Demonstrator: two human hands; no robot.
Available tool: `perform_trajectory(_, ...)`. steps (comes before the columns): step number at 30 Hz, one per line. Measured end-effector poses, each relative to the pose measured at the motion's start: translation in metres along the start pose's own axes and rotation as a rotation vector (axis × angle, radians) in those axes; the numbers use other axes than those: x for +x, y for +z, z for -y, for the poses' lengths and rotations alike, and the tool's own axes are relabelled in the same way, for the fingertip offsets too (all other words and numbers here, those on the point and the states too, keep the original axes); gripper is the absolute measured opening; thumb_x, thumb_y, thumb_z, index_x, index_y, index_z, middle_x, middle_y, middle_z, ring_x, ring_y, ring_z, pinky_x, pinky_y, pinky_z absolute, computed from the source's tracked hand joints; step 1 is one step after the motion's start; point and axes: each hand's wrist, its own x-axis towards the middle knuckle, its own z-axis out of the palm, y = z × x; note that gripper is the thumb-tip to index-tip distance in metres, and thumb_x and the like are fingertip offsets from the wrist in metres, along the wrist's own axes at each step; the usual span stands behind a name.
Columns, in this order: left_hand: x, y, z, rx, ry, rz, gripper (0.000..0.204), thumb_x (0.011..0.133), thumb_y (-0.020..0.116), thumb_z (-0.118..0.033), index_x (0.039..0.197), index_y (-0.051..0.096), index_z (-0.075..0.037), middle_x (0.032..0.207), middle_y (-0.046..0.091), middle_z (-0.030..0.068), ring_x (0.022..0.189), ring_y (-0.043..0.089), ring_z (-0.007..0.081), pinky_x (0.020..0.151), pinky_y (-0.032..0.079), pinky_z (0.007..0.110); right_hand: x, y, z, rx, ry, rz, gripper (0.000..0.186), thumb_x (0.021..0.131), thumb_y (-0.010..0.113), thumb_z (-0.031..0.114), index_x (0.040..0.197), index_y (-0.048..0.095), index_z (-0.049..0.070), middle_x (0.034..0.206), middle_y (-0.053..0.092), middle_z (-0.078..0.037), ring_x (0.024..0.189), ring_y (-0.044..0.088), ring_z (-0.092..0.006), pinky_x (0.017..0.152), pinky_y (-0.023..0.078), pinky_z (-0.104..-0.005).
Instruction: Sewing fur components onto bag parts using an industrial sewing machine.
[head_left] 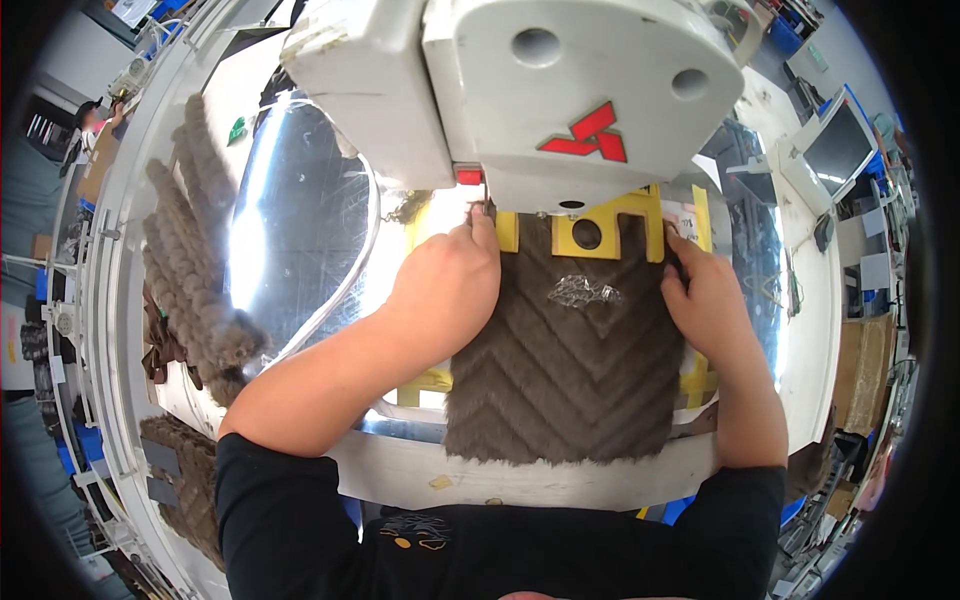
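Observation:
A brown fur panel (580, 360) with chevron ridges lies under the head of a large white machine (590, 90). Over its far edge sits a yellow clamp plate (587, 236) with a round hole. My left hand (450, 280) is closed at the panel's far left edge, one finger pointing up beside the machine's needle area; what its fingertips hold is hidden. At the far right edge, my right hand (705, 295) has its thumb and forefinger apart, touching the fur beside the plate. A crumpled clear plastic piece (585, 291) rests on the fur.
Long brown fur strips (200, 270) lie to the left, with more fur (185, 480) nearer me. A white cable (345, 280) curves across the shiny metal bed (290, 220). On the right stands a monitor (835, 145). Another person (92, 118) is at the far left.

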Motion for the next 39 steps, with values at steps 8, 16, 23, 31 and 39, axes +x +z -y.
perform_trajectory(8,0.006,-0.023,0.019,0.055,-0.094,-0.37,0.042,0.091,0.068,-0.024,0.118,0.059,0.007,0.09,0.066,0.0191,0.085,0.069,0.0367,0.075,0.057,0.046,-0.002,0.006,-0.007,-0.04,-0.064,-0.049,0.044,0.089,0.058,0.009,0.129,0.062,-0.007,0.084,0.066,-0.031,0.083,0.066,-0.0479,0.078,0.051,-0.0533)
perform_trajectory(16,0.0,-0.037,0.063,0.152,-0.54,0.0,0.026,0.092,0.061,-0.022,0.105,0.068,-0.001,0.1,0.074,0.0226,0.096,0.072,0.0394,0.08,0.058,0.046,-0.004,0.009,-0.012,-0.034,-0.137,-0.08,0.046,0.09,0.057,0.012,0.131,0.061,-0.006,0.089,0.069,-0.03,0.089,0.067,-0.0473,0.084,0.052,-0.054)
perform_trajectory(23,-0.05,-0.062,0.024,-0.079,-0.161,0.042,0.025,0.096,0.059,-0.02,0.085,0.069,0.001,0.085,0.07,0.024,0.082,0.067,0.0444,0.075,0.053,0.053,-0.032,-0.003,-0.002,-0.108,-0.185,-0.097,0.054,0.088,0.067,0.019,0.137,0.058,-0.002,0.117,0.066,-0.027,0.101,0.067,-0.0436,0.085,0.055,-0.0508)
perform_trajectory(31,-0.044,-0.158,-0.125,-0.437,0.563,-0.343,0.022,0.093,0.067,-0.015,0.08,0.057,0.0,0.069,0.059,0.0176,0.07,0.062,0.0409,0.064,0.05,0.046,-0.085,-0.009,0.093,1.2,-0.719,0.394,0.044,0.088,0.081,0.02,0.124,0.063,0.003,0.104,0.067,-0.01,0.084,0.068,-0.0202,0.067,0.057,-0.0331)
perform_trajectory(39,-0.01,-0.202,-0.158,-0.774,0.521,-0.254,0.03,0.1,0.064,-0.026,0.088,0.066,0.001,0.065,0.055,0.0045,0.062,0.049,0.0111,0.058,0.043,0.032,-0.149,-0.135,0.037,1.398,-0.176,-0.057,0.023,0.106,0.057,0.024,0.101,0.062,0.002,0.065,0.048,0.004,0.046,0.046,-0.0077,0.04,0.038,-0.0242)
